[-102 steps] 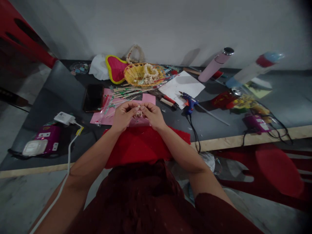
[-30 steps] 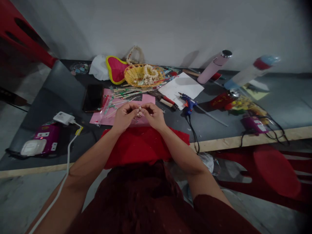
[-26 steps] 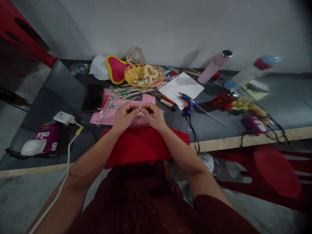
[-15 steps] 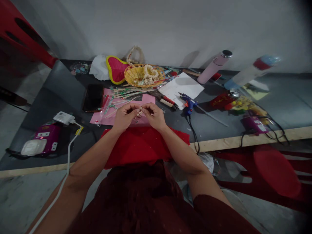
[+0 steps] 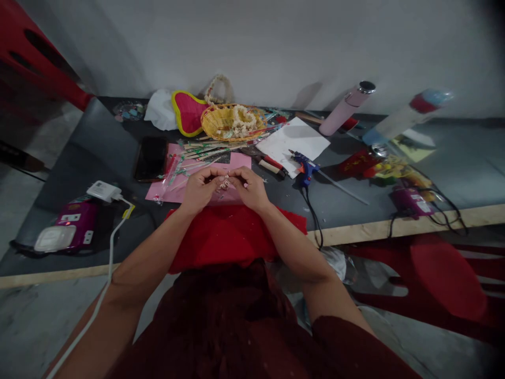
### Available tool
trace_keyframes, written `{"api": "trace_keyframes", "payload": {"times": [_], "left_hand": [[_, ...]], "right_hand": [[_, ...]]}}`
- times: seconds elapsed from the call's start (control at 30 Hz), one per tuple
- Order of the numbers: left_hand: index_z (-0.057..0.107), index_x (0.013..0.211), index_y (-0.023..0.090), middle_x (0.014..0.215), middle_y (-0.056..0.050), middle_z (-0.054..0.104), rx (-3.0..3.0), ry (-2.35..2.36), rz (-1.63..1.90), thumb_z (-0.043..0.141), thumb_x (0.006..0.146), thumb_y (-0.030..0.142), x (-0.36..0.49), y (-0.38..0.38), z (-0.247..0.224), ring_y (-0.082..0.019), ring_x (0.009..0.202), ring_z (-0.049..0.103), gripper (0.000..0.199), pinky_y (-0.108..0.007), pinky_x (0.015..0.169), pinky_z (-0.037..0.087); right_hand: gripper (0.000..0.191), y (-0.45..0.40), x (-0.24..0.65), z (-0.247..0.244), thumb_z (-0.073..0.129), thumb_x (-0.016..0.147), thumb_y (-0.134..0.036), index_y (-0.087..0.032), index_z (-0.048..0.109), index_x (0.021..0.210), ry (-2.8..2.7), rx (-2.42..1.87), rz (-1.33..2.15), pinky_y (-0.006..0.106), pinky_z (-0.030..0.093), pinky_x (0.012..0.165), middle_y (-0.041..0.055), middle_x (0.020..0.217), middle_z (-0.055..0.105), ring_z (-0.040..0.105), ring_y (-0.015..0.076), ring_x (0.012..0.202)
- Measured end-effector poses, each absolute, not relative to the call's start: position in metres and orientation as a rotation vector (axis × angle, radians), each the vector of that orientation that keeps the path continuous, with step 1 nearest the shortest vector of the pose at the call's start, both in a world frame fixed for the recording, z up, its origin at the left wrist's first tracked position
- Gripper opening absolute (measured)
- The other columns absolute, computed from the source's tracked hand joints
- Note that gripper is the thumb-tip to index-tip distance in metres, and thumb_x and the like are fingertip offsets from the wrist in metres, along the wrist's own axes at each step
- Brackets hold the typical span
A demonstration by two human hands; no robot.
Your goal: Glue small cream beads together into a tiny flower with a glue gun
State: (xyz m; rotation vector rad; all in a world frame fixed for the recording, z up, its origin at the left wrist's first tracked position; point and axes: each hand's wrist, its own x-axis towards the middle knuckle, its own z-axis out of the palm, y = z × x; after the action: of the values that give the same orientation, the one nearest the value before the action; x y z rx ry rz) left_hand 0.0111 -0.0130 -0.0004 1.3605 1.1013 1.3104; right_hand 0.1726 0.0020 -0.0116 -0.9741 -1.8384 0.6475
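Note:
A small cream-coloured beaded piece [image 5: 224,183] is pinched between the fingertips of both hands; its exact kind is too small to tell. My left hand [image 5: 200,187] closes on it from the left, thumb against forefinger. From the other side my right hand [image 5: 250,187] pinches it too, the two thumbs almost meeting. Beneath the hands lies pink paper [image 5: 236,197], partly covered by them. A red cloth [image 5: 232,234] rests at the table edge under my wrists. Behind the hands, thin sticks with green bits [image 5: 201,151] lie in a loose bunch.
A yellow wicker basket [image 5: 215,123] holds cream beaded strands. Right of the hands are pliers [image 5: 272,164], a blue glue gun [image 5: 305,166] and white paper [image 5: 294,139]. A phone [image 5: 151,158] lies left. A pink flask [image 5: 347,108] stands behind. A white cable [image 5: 111,247] crosses my left arm.
The beaded piece has turned slightly between my fingertips. Both hands stay in nearly the same place, and the things on the table have not moved.

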Motion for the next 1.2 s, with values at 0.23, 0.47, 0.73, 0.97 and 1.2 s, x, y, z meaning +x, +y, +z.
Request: {"api": "trace_keyframes", "payload": {"times": [0.23, 0.47, 0.73, 0.97, 1.2], "left_hand": [[0.067, 0.082, 0.017, 0.071, -0.001, 0.064, 1.375, 1.080, 1.330, 0.066, 0.072, 0.026, 0.0112, -0.0132, 0.0000, -0.010, 0.060, 0.055, 0.014, -0.022, 0.058, 0.045], [0.067, 0.083, 0.018, 0.071, 0.000, 0.064, 1.344, 1.086, 1.338, 0.067, 0.071, 0.027, 0.0127, -0.0123, -0.0011, -0.010, 0.059, 0.056, 0.016, -0.022, 0.058, 0.046], [0.068, 0.089, 0.016, 0.080, -0.003, 0.068, 1.324, 1.074, 1.321, 0.067, 0.070, 0.029, 0.0119, -0.0113, -0.0041, -0.010, 0.065, 0.058, 0.022, -0.022, 0.061, 0.048], [0.068, 0.086, 0.017, 0.074, -0.001, 0.067, 1.325, 1.097, 1.322, 0.068, 0.070, 0.028, 0.0129, -0.0124, -0.0016, -0.010, 0.062, 0.058, 0.020, -0.023, 0.059, 0.048], [0.069, 0.085, 0.018, 0.075, -0.002, 0.068, 1.363, 1.079, 1.324, 0.067, 0.071, 0.028, 0.0129, -0.0127, -0.0008, -0.010, 0.060, 0.058, 0.017, -0.023, 0.059, 0.049]], "right_hand": [[0.012, 0.0022, 0.1735, -0.0111, 0.053, 0.086, -0.029, -0.021, 0.061, 0.090, -1.841, -0.948, 0.660, 0.028, 0.046, 0.071, 0.0034, 0.088, 0.063, 0.058, 0.0135, 0.079], [0.013, 0.0024, 0.1735, -0.0110, 0.051, 0.087, -0.031, -0.021, 0.061, 0.090, -1.859, -0.960, 0.637, 0.028, 0.046, 0.072, 0.0035, 0.089, 0.064, 0.058, 0.0136, 0.080], [0.014, 0.0030, 0.1746, -0.0091, 0.051, 0.087, -0.030, -0.021, 0.061, 0.091, -1.847, -0.949, 0.646, 0.028, 0.046, 0.073, 0.0039, 0.088, 0.063, 0.058, 0.0140, 0.080], [0.014, 0.0024, 0.1741, -0.0093, 0.052, 0.087, -0.032, -0.021, 0.061, 0.091, -1.838, -0.954, 0.642, 0.029, 0.046, 0.072, 0.0038, 0.088, 0.063, 0.058, 0.0143, 0.080], [0.012, 0.0008, 0.1738, -0.0098, 0.052, 0.086, -0.030, -0.021, 0.059, 0.090, -1.852, -0.960, 0.644, 0.027, 0.045, 0.068, 0.0031, 0.086, 0.062, 0.056, 0.0124, 0.074]]}}
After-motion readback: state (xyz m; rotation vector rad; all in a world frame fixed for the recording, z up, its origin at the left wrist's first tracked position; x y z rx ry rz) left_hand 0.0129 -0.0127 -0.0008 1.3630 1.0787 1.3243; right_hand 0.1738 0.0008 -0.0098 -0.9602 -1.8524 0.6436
